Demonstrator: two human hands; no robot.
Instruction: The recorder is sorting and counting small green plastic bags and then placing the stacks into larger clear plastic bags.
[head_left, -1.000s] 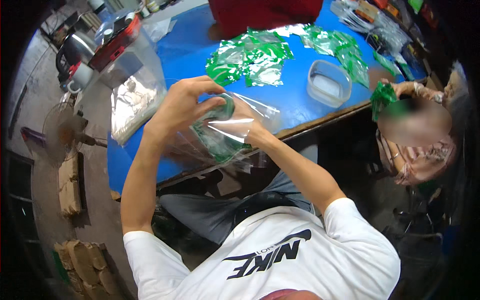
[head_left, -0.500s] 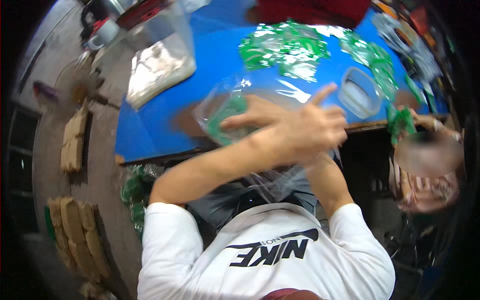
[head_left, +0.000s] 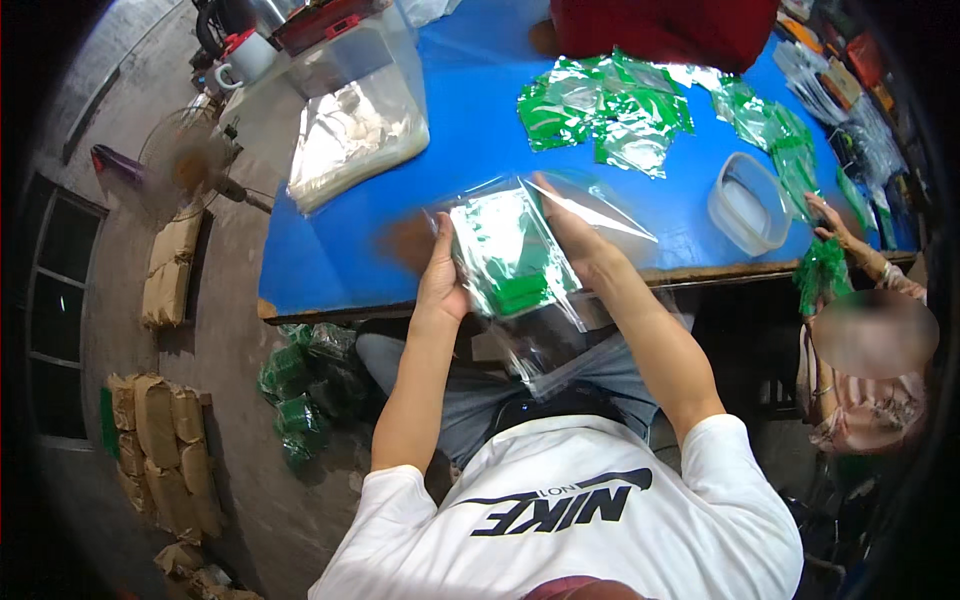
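Observation:
A clear plastic bag [head_left: 512,262] with green packets inside is held upright between both hands, just above the near edge of the blue table [head_left: 340,240]. My left hand [head_left: 440,275] grips the bag's left side. My right hand [head_left: 572,235] holds its right side from behind, fingers along the top edge. The bag's lower end hangs down over my lap. A heap of green packets [head_left: 605,110] lies farther back on the table.
A clear rectangular tub [head_left: 748,202] stands at the table's right. A big clear bag of pale goods [head_left: 350,135] sits at the left. Another person [head_left: 860,300] at the right holds green packets. Green bundles [head_left: 300,385] and brown sacks [head_left: 160,440] lie on the floor.
My arms, crossed in front half a second ago, have parted. Both hands now hold the bag by its sides, and it faces me flat and upright.

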